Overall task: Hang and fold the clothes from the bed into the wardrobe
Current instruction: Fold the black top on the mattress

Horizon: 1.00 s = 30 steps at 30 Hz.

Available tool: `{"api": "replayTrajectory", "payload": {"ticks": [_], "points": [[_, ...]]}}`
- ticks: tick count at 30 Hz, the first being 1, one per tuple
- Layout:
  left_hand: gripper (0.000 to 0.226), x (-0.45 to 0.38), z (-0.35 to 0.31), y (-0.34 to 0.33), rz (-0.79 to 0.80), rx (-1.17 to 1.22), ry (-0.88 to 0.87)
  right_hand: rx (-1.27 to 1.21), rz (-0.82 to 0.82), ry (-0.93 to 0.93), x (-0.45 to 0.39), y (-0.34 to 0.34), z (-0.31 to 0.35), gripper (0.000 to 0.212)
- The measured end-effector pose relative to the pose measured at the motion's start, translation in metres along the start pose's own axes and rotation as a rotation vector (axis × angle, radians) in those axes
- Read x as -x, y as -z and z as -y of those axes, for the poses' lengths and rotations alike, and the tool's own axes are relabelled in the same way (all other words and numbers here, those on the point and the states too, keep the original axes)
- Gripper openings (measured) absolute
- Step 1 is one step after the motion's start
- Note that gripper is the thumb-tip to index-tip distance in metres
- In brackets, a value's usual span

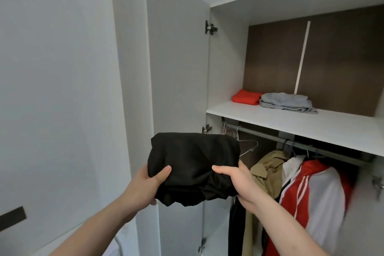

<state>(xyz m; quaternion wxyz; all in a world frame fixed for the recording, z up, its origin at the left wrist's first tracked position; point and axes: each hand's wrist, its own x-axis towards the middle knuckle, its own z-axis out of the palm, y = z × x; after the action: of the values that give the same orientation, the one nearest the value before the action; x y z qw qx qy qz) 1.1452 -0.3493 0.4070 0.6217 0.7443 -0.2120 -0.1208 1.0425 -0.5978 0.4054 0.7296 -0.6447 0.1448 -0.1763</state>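
A folded black garment (pixel 193 160) is held up in front of the open wardrobe, below the level of its white shelf (pixel 291 122). My left hand (pixel 145 185) grips its lower left edge, thumb on top. My right hand (pixel 234 181) grips its lower right edge, thumb across the cloth. On the shelf lie a folded red garment (pixel 246 96) and a folded grey garment (pixel 287 102). Under the shelf a rail (pixel 301 145) carries a beige coat (pixel 268 170) and a red and white jacket (pixel 313 195).
The wardrobe's left door (pixel 176 58) stands open just behind the black garment. Bare wire hangers (pixel 247 143) hang at the rail's left end. A white wall (pixel 58 89) fills the left side. The shelf has free room in front and to the right of the folded piles.
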Motion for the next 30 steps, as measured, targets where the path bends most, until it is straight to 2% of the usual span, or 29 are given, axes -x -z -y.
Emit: {"api": "replayTrajectory", "payload": {"ticks": [9, 14, 19, 22, 25, 27, 30], "points": [[0.030, -0.125, -0.059, -0.061, 0.056, 0.031, -0.067, -0.003, -0.096, 0.131, -0.091, 0.063, 0.064, 0.073], [0.025, -0.193, -0.092, -0.101, 0.095, -0.015, -0.146, -0.026, -0.209, 0.161, -0.133, 0.103, 0.084, 0.059], [0.033, -0.261, -0.126, -0.149, 0.169, -0.021, -0.216, -0.017, -0.328, 0.174, -0.173, 0.145, 0.105, 0.051], [0.032, -0.299, -0.143, -0.177, 0.276, -0.001, -0.228, -0.001, -0.415, 0.174, -0.193, 0.168, 0.119, 0.048], [0.017, -0.340, -0.154, -0.206, 0.482, 0.081, -0.131, 0.054, -0.507, 0.160, -0.211, 0.193, 0.134, 0.042], [0.023, -0.367, -0.158, -0.226, 0.564, 0.092, -0.098, 0.078, -0.582, 0.122, -0.222, 0.210, 0.140, 0.039], [0.037, -0.399, -0.161, -0.264, 0.591, 0.099, -0.076, 0.139, -0.718, 0.079, -0.231, 0.234, 0.142, 0.060]]}}
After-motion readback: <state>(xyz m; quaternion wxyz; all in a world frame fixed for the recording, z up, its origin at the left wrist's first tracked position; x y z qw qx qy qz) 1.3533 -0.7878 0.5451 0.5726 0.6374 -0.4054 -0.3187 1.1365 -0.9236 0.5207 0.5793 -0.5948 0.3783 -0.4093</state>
